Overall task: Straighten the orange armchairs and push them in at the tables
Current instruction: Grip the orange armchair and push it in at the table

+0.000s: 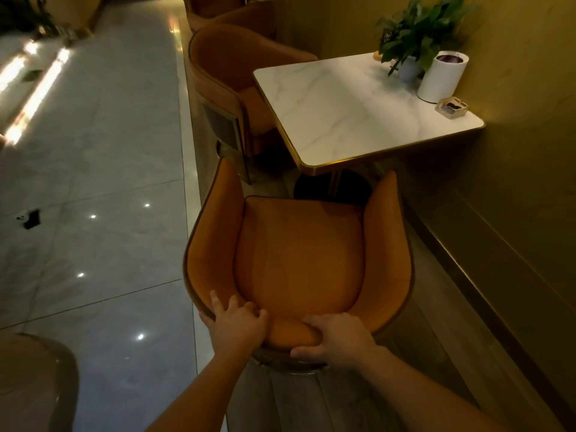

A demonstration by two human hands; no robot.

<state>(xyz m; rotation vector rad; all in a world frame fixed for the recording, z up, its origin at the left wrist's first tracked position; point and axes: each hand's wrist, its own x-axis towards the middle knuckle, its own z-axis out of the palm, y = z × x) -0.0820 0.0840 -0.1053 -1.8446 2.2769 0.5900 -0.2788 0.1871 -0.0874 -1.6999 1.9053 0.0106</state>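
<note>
Hands, left (238, 325) and right (335, 339), clasp the armchair (299, 260) backrest.

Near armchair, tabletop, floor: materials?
Near armchair: smooth orange upholstery, looks like leather or faux leather, soft sheen; darker trim along the shell rim. Left hand and right hand grip its backrest. Tabletop: white marble-look slab, grey veining, gold metal-look edge. Floor: glossy grey tile, mirrors lights.
</note>
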